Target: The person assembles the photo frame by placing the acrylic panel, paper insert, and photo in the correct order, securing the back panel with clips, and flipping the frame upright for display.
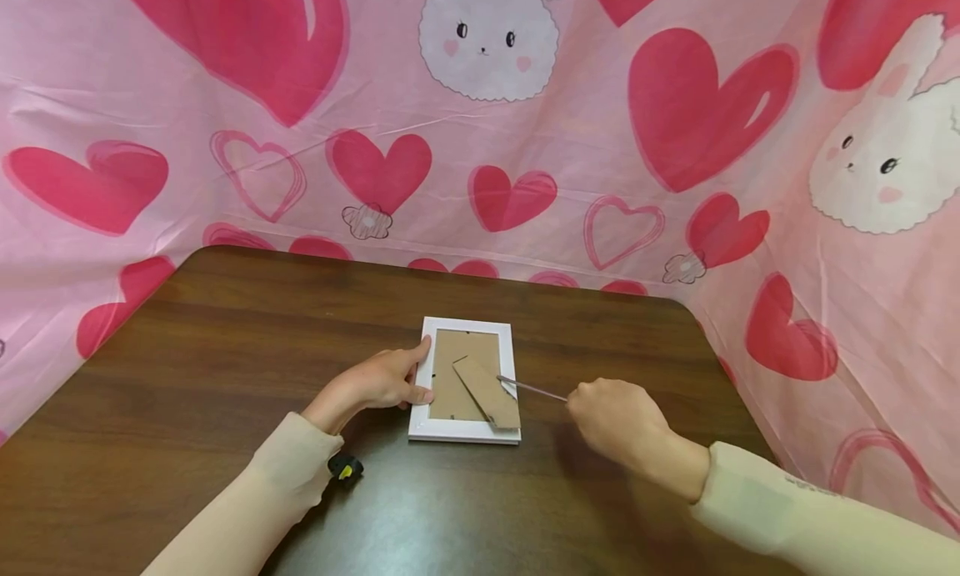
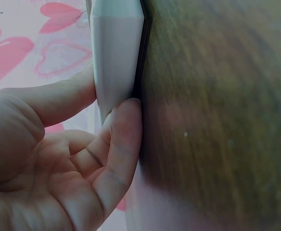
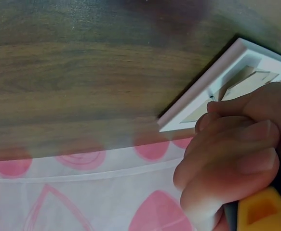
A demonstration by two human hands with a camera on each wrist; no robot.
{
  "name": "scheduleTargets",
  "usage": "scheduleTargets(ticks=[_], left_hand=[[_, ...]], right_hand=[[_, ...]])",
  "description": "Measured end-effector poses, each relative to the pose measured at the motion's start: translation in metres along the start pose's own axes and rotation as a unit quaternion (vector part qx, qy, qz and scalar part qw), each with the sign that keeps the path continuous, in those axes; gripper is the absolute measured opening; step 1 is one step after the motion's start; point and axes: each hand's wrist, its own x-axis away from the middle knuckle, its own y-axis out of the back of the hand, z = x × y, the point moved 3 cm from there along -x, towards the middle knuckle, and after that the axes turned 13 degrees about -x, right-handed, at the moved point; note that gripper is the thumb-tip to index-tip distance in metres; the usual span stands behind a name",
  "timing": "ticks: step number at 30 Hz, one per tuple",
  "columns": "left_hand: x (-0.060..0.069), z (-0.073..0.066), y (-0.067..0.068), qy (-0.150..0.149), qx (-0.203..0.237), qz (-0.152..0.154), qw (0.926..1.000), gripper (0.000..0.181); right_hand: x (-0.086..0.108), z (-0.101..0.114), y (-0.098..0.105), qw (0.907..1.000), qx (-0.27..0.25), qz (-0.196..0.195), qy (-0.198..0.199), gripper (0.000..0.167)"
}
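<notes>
A white picture frame [image 1: 417,422] lies back up on the wooden table, its brown backing board [image 1: 446,347] showing. A cardboard stand leg [image 1: 480,384] slants across that board. My left hand [image 1: 382,380] grips the frame's left edge, thumb on the upper side and fingers curled at the lower edge; the left wrist view shows this grip on the frame's side [image 2: 116,53]. My right hand [image 1: 618,418] is closed around a screwdriver, whose thin shaft [image 1: 536,388] reaches to the frame's right side. Its yellow and black handle [image 3: 263,211] shows below the fingers in the right wrist view.
A small black and yellow object [image 1: 346,469] sits beside my left sleeve. The brown table [image 1: 247,334] has rounded far corners. Pink cloth [image 1: 480,151] with hearts and rabbit faces hangs behind the table and at its sides.
</notes>
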Motion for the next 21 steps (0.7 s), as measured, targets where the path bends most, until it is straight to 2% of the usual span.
scheduleTargets(ticks=[7, 14, 21], left_hand=[[-0.0003, 0.0001, 0.0009, -0.005, -0.004, -0.003, 1.0, 0.096], [0.0001, 0.0003, -0.0007, 0.001, 0.006, 0.003, 1.0, 0.097], [-0.0002, 0.0003, 0.001, -0.006, 0.004, 0.0, 1.0, 0.097]], right_hand=[[0.001, 0.0036, -0.0005, 0.9999, -0.003, 0.006, -0.014, 0.027], [0.0019, 0.0, -0.0051, 0.9989, -0.031, 0.025, -0.024, 0.027], [0.0015, -0.0059, -0.0078, 0.9979, -0.045, 0.036, -0.029, 0.024]])
